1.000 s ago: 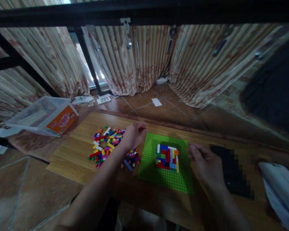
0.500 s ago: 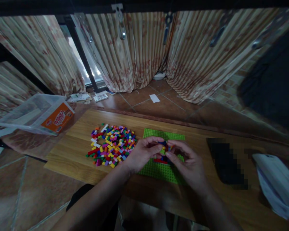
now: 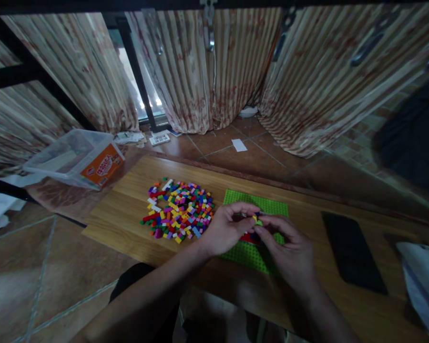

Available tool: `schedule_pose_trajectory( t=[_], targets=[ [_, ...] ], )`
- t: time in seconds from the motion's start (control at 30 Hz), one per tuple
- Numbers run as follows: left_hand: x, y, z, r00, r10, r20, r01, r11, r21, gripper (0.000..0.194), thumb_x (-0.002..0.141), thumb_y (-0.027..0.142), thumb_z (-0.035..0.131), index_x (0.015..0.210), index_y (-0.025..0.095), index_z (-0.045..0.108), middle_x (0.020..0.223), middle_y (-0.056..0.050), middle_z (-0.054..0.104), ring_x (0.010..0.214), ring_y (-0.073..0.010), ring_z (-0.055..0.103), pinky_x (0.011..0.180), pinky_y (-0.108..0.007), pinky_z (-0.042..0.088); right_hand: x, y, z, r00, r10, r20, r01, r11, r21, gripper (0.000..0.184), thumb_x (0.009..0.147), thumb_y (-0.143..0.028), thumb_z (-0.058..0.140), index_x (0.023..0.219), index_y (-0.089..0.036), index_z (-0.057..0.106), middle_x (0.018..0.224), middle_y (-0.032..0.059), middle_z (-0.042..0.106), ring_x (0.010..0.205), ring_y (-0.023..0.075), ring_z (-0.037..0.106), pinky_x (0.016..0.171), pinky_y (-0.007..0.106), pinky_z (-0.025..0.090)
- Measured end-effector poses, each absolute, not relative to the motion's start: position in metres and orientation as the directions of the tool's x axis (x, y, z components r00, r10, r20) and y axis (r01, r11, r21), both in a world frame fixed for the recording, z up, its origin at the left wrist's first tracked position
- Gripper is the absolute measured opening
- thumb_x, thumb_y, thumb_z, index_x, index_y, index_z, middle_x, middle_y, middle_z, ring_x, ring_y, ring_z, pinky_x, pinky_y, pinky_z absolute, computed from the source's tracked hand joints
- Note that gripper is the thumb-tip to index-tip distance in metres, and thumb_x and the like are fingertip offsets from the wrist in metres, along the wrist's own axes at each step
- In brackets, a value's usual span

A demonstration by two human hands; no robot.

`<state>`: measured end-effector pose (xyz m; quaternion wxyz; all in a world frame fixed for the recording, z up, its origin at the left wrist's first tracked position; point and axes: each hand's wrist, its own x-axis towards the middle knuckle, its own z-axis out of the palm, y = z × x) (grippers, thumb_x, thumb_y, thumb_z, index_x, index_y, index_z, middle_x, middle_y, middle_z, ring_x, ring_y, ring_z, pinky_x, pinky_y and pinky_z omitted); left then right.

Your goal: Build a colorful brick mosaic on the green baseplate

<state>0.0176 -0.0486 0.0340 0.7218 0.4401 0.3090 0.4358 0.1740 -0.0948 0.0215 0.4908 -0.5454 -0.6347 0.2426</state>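
Note:
Over the green studded baseplate (image 3: pixel 240 255), my left hand (image 3: pixel 226 229) and my right hand (image 3: pixel 289 244) meet with their fingertips nearly touching. A small piece of yellow and light-green toy bricks (image 3: pixel 258 221) is pinched between them, thumbs on the near side. Both hands are closed on it, and fingers cover part of it. Just below the fingers, red and dark-blue bricks (image 3: pixel 250 238) show on the baseplate, mostly hidden by the hands. Left of my left hand lies a spread-out pile of loose bricks (image 3: pixel 180 209) in many colours.
The wooden table (image 3: pixel 117 209) carries everything. At its right lie a dark flat slab (image 3: pixel 353 252) and a white plastic-wrapped package (image 3: pixel 423 276). A clear plastic bin (image 3: pixel 71 157) with an orange label stands beyond the left end. Striped curtains (image 3: pixel 193 71) hang behind.
The view has shifted, so the table and hands sit farther right in the picture. My fingertips have drawn closer together around the small bricks.

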Motion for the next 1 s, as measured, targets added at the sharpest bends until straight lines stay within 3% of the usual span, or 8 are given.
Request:
schedule_pose_trajectory(
  t=[0.23, 0.53, 1.0],
  targets=[
    [0.017, -0.05, 0.034, 0.458, 0.889, 0.007, -0.343, 0.169, 0.924, 0.019, 0.076, 0.023, 0.073, 0.093, 0.014, 0.07, 0.084, -0.002, 0.068, 0.072, -0.0099, 0.061, 0.069, -0.023, 0.049, 0.174, -0.097, 0.025, 0.046, 0.951, 0.306, 0.413, 0.26, -0.873, 0.009, 0.087, -0.029, 0.066, 0.095, -0.026, 0.068, 0.094, 0.0012, 0.067, 0.087, 0.0167, 0.063, 0.074, 0.03, 0.049],
    [0.017, -0.051, 0.037, 0.456, 0.89, 0.005, -0.282, 0.139, 0.949, 0.015, 0.077, 0.023, 0.071, 0.09, 0.014, 0.071, 0.084, -0.004, 0.069, 0.076, -0.0116, 0.061, 0.072, -0.024, 0.048, 0.176, -0.098, 0.026, 0.05, 0.962, 0.268, 0.415, 0.224, -0.882, 0.01, 0.085, -0.032, 0.068, 0.092, -0.026, 0.07, 0.083, -0.0009, 0.068, 0.074, 0.015, 0.062, 0.067, 0.029, 0.049],
    [0.006, -0.047, 0.038, 0.522, 0.834, -0.177, -0.333, 0.39, 0.859, 0.03, 0.064, 0.035, 0.084, 0.081, 0.012, 0.076, 0.071, -0.004, 0.07, 0.06, -0.0096, 0.059, 0.066, -0.024, 0.048, 0.174, -0.102, 0.027, 0.03, 0.979, 0.201, 0.323, 0.18, -0.929, 0.011, 0.084, -0.032, 0.069, 0.094, -0.027, 0.072, 0.09, 0.0009, 0.073, 0.087, 0.0183, 0.068, 0.076, 0.032, 0.055]
  ],
)
